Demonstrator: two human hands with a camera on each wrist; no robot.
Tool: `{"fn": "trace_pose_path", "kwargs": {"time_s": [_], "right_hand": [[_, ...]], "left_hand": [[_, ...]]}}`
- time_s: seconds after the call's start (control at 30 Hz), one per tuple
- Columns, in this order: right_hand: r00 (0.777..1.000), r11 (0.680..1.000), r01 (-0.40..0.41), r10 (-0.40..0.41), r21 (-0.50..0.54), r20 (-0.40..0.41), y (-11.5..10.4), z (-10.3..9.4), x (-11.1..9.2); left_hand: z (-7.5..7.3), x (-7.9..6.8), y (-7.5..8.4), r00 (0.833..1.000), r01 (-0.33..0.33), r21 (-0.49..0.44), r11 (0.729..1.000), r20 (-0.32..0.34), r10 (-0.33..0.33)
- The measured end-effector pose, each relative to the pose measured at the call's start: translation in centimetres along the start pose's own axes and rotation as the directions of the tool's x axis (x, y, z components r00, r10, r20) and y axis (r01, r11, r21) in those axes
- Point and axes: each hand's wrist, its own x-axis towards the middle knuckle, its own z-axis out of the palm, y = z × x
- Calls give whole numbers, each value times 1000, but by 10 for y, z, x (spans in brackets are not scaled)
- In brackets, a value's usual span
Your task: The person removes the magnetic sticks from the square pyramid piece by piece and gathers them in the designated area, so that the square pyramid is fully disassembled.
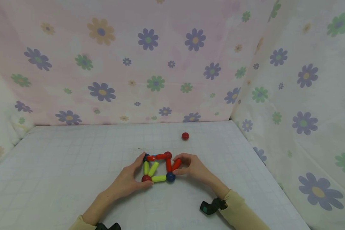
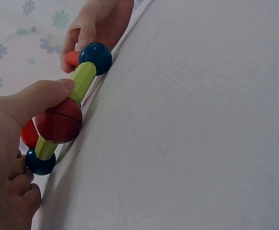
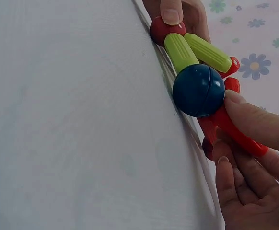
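Well in from the table's (image 1: 60, 159) far edge, left hand (image 1: 127, 181) grips the ball-and-rod frame (image 1: 153, 168), right hand (image 1: 194, 167) pinches a red rod (image 1: 176, 164); best brace firmly, adjust lightly.

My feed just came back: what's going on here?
A person's left hand grips the left side of a four-sided frame of red and yellow-green rods and red and dark blue balls. The right hand holds a red rod at the frame's near-right dark blue ball. A separate glossy red ball lies farther back on the white table.
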Motion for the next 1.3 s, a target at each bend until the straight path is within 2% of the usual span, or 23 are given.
{"fn": "trace_pose_path", "kwargs": {"time_s": [0.47, 1.3], "right_hand": [[999, 1000, 0, -1, 15, 50, 1, -5, -1], [996, 999, 25, -27, 26, 90, 4, -6, -3]], "left_hand": [[0, -1, 1, 1000, -3, 1, 1000, -3, 3], [-1, -1, 2, 1000, 1, 5, 1000, 3, -1]]}}
